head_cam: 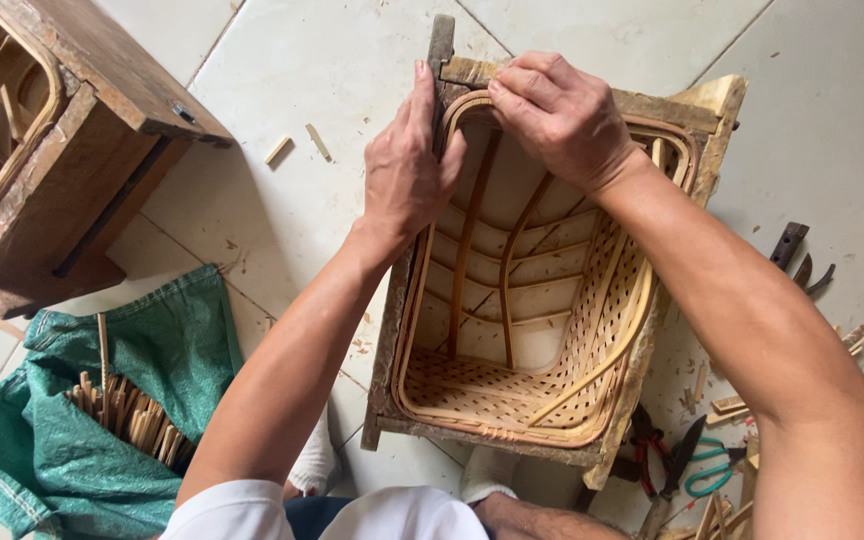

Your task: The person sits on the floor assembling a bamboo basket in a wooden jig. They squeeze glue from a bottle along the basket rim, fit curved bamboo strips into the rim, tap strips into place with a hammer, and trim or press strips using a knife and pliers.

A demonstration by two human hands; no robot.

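Both hands at the far rim of a half-woven basket (pixel 527 310) set in a wooden frame (pixel 697 110) on the tiled floor (pixel 292 70).
The left hand (pixel 407 170) lies flat along the frame's far left corner, fingers extended, thumb hooked over the rim; the right hand (pixel 557 115) curls its fingers closed, pinching the rim strip. A green sack (pixel 167 350) of sticks (pixel 127 410) lies left, scissors (pixel 702 465) right.

Basket in its frame at centre, clutter around it

A woven basket (pixel 522 330) sat inside a wooden frame (pixel 697 110) at the frame's centre, both hands at its upper rim. A second wooden frame (pixel 72 170) stood upper left, a sack (pixel 167 350) holding sticks (pixel 127 412) lower left, and scissors (pixel 707 465) with pliers (pixel 644 440) lower right.
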